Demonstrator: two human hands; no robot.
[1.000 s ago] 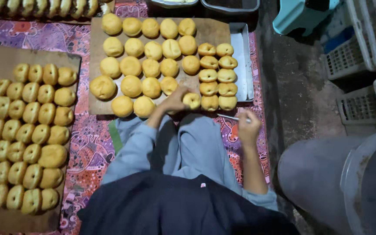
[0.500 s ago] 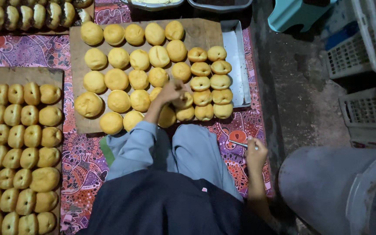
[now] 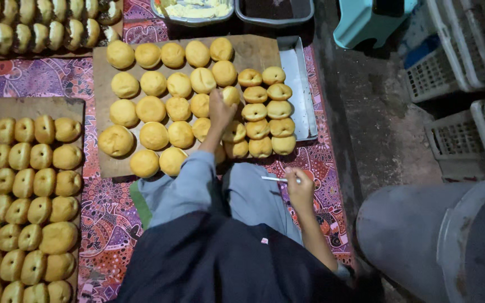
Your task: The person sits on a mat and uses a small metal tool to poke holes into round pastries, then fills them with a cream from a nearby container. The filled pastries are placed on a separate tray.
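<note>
Left hand [image 3: 220, 111] reaches over the wooden board [image 3: 254, 51], fingers closed on a small folded bun [image 3: 230, 95] at the edge of the split-bun rows. Right hand [image 3: 300, 188] rests near the knee, clenched on a thin white stick [image 3: 273, 179]. Round buns [image 3: 152, 109] are smooth, golden, domed. Metal tray [image 3: 301, 84] is flat and grey; patterned cloth [image 3: 102, 216] is purple-red. Grey plastic crates [image 3: 461, 140] have latticed walls.
</note>
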